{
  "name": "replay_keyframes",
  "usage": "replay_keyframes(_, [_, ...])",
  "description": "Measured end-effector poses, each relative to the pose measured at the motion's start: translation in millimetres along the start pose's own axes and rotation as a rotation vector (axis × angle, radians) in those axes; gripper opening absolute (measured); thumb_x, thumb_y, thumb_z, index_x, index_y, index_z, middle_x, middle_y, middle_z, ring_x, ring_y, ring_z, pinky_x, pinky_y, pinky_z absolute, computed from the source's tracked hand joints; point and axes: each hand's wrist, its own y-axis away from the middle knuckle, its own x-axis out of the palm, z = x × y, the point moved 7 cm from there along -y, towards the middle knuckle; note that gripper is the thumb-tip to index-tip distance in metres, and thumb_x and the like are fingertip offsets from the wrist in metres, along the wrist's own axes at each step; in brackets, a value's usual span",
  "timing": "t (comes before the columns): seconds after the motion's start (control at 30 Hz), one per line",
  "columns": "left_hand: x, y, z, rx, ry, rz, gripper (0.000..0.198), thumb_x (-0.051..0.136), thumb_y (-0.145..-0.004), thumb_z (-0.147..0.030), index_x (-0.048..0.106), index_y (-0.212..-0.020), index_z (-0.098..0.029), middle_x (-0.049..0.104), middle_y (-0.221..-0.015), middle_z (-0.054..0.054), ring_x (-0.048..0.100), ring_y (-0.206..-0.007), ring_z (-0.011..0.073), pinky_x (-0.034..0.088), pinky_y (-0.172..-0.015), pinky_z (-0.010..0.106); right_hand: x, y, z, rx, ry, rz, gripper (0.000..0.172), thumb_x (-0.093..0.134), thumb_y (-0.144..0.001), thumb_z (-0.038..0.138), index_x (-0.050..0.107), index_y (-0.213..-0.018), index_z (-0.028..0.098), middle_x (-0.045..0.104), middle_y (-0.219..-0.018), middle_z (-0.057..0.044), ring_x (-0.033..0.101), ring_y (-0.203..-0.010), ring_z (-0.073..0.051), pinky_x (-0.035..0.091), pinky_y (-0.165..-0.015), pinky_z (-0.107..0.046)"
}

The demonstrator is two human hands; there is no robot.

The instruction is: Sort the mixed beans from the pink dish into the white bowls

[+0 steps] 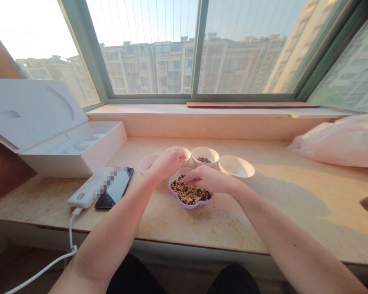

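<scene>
My left hand (169, 162) hangs over a white bowl (179, 149) in the back row, fingers drawn together; what they hold, if anything, is too small to see. My right hand (211, 179) reaches into a purple scalloped bowl (190, 205), its fingertips pinched at the mixed tan and black beans (188, 192). Whether a bean sits between those fingers cannot be made out. Left of the row is another white bowl (145, 164), partly behind my left hand. A white bowl with small dark pieces (204, 159) stands behind my right hand, beside a white bowl (237, 168) containing a few small bits.
On the left lie an open white box (102, 145), a white power bank (82, 196) with a cable (70, 232), and a black phone (115, 192). A plastic bag (340, 141) rests at the right. Behind the stone-patterned counter (233, 220) is a window.
</scene>
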Motion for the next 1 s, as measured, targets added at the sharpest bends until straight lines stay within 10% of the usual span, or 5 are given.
replay_keyframes(0.27, [1.9,0,-4,0.014,0.022,0.024,0.023,0.053,-0.092,-0.013,0.068,-0.075,-0.015,0.069,-0.082,0.005,0.059,-0.077,0.0166,0.044,-0.074,0.028,-35,2,-17,0.108,-0.015,-0.249,0.02,0.06,-0.092,0.022,0.079,-0.099,0.023,0.079,-0.099,-0.005,0.071,-0.088,-0.02,0.054,-0.08,-0.031])
replay_keyframes(0.47, [21.4,10,-31,0.153,0.073,0.306,0.028,0.052,-0.09,-0.01,0.077,-0.094,-0.021,0.075,-0.096,0.002,0.064,-0.083,0.0149,0.044,-0.073,0.025,-67,13,-40,0.292,0.101,-0.535,0.022,0.061,-0.092,0.033,0.078,-0.094,0.019,0.077,-0.086,-0.005,0.067,-0.08,-0.02,0.049,-0.075,-0.03])
replay_keyframes(1.0, [48.0,18,-47,0.27,0.146,0.556,0.036,0.051,-0.085,-0.008,0.079,-0.102,-0.021,0.078,-0.109,0.004,0.067,-0.092,0.0178,0.045,-0.077,0.026,-68,18,-47,0.481,0.201,-0.493,0.028,0.057,-0.096,0.029,0.078,-0.112,0.019,0.074,-0.122,-0.011,0.066,-0.11,-0.027,0.048,-0.094,-0.035])
